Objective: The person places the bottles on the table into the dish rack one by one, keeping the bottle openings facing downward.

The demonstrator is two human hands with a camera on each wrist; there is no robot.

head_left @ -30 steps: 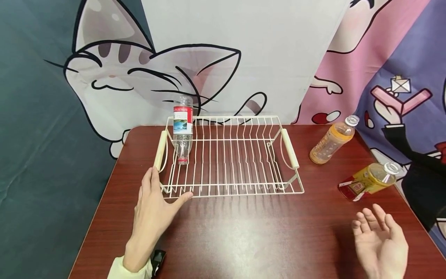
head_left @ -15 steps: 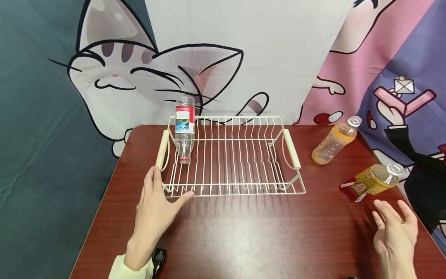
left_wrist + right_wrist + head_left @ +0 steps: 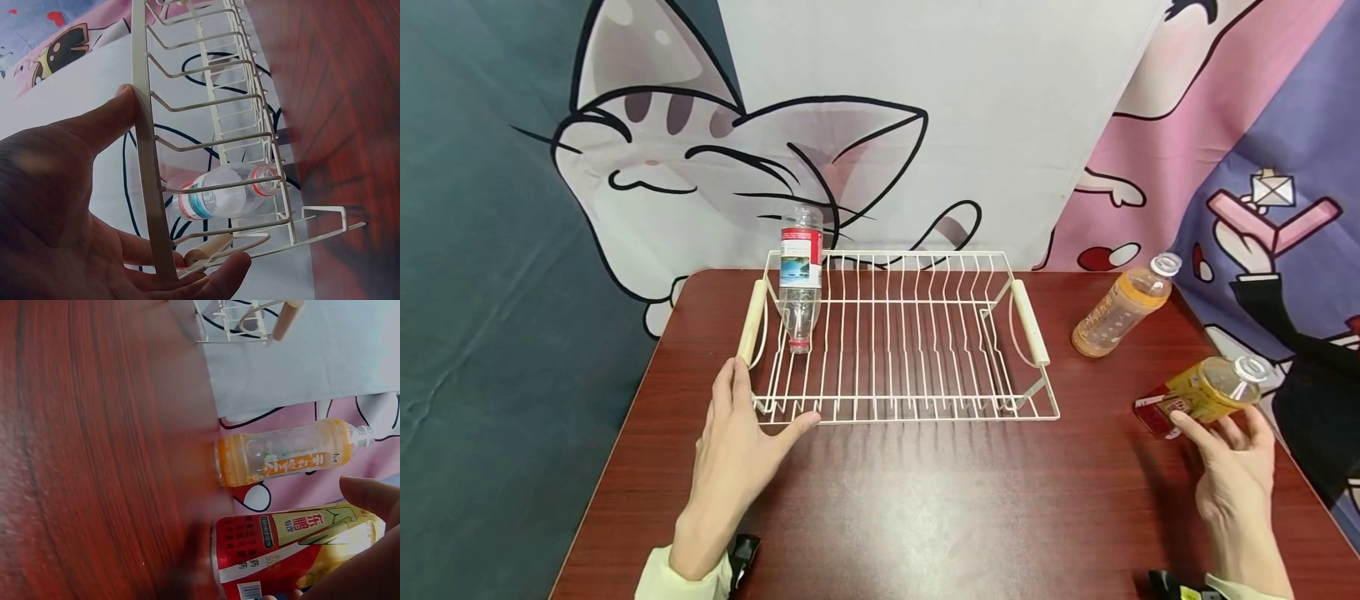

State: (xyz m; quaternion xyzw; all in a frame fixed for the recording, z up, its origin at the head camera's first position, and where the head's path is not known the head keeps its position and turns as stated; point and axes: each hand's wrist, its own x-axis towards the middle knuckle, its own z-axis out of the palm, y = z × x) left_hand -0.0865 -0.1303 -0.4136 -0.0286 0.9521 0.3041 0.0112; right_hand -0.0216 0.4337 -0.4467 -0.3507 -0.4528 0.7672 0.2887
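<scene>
At the front left corner of a cream wire dish rack (image 3: 917, 400), my left hand (image 3: 733, 467) holds the frame. Its thumb (image 3: 115, 112) lies on the front bar; its fingers wrap the corner near the wooden handle (image 3: 752, 321). A clear plastic bottle (image 3: 801, 275) with a red and blue label stands cap down in the rack's left end. On the right, my right hand (image 3: 1236, 467) is spread around a red and yellow drink bottle (image 3: 1198, 396). In the right wrist view, a gap shows between the thumb (image 3: 369, 494) and the bottle, whose far side is partly hidden.
An orange-labelled bottle (image 3: 1120, 308) stands upright behind the red and yellow one, near the table's right edge. A backdrop cloth (image 3: 1000, 108) with cartoon cats hangs right behind the table (image 3: 955, 508).
My right hand has turned from palm up and moved right and forward to the red and yellow bottle. My left hand stays at the rack, and the bottles have not moved.
</scene>
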